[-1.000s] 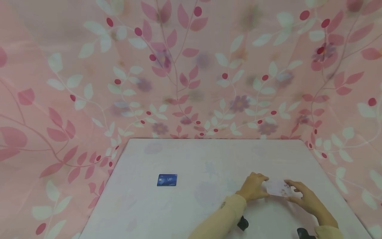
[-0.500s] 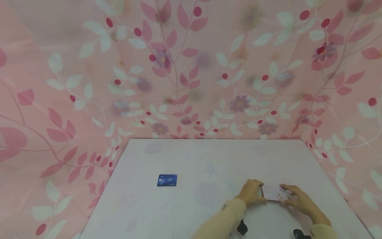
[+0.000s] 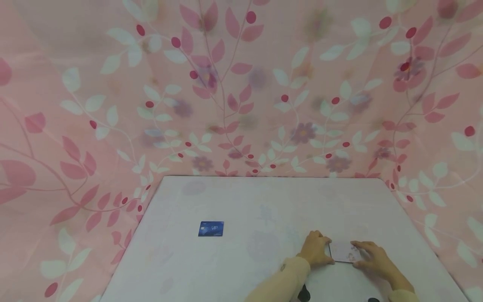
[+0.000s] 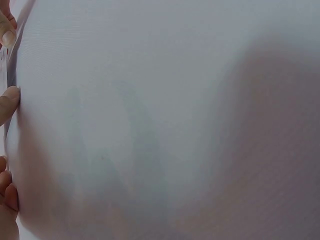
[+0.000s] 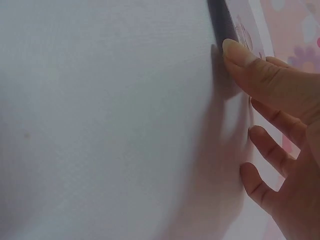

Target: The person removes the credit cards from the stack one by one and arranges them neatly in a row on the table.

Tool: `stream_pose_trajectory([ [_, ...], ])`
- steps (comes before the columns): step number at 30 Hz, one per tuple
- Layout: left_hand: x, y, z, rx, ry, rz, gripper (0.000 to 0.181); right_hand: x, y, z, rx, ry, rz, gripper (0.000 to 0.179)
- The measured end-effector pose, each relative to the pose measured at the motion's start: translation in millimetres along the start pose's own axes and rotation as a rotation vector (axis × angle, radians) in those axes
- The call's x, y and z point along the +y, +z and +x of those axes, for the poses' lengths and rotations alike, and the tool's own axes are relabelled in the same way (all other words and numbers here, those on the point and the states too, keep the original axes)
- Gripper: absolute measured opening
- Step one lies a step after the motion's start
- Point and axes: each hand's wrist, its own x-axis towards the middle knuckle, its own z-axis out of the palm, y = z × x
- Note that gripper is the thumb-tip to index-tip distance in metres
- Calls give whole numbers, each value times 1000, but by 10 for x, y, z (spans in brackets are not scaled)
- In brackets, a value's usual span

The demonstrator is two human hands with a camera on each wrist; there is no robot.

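A pale, flat, card-like rectangle with a small print lies low over the white table at the right in the head view. At its left end, my left hand holds it between thumb and fingers. My right hand pinches the other end, thumb on the near edge and index finger on the far edge. The right wrist view shows the thumb against the edge of the rectangle, the other fingers spread loosely. In the left wrist view, only some fingertips show at the left border.
A blue card marked VIP lies flat on the white table, left of the hands. Pink floral cloth stands behind the table and along both sides. Dark wrist-worn pieces show below the sleeves.
Both hands have brought the pale rectangle nearer the person, slightly left and down towards the table. Their hold on it looks the same. The blue card stays in place.
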Motion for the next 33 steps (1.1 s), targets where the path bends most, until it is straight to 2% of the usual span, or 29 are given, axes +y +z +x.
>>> stream_pose_trajectory([
  [5, 7, -26, -30, 11, 15, 11, 56, 5, 33, -41, 50, -38, -13, 66],
  [13, -7, -4, -16, -40, 15, -5, 56, 30, 86, -109, 121, -92, 3, 63],
  [20, -21, 33, -16, -13, 38, 16, 57, 31, 84, -123, 101, -59, 11, 62],
  [27, 9, -30, -41, -74, 8, 23, 55, -16, 58, -112, 56, -15, 11, 62],
  [33, 13, -13, -70, -73, 1, 17, 54, -12, 80, -124, 53, 4, 48, 61],
])
